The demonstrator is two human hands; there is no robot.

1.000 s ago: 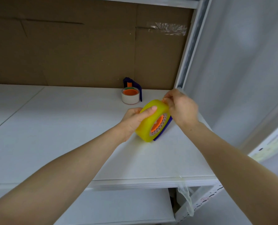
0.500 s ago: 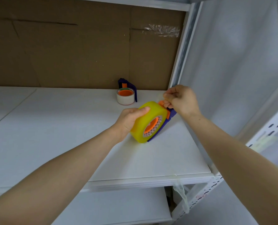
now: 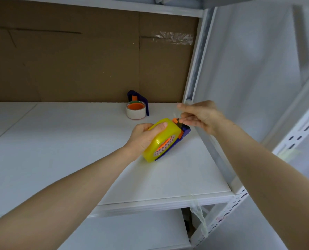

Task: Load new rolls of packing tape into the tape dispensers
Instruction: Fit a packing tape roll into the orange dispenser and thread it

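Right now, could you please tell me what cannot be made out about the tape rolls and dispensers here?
Head view only:
- The purple dispenser is mostly hidden behind the yellow tape roll gripped by the left hand.
- Whether the right hand pinches a clear tape end at the orange tab is too blurred to tell.
- The far dispenser is small, partly hidden by the white roll.

White shelf [image 3: 60,150], brown cardboard backing [image 3: 78,65], metal upright [image 3: 195,60].

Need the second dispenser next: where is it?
Head view, mid-frame: the second dispenser sits at the shelf's back by the cardboard, beyond the left hand.
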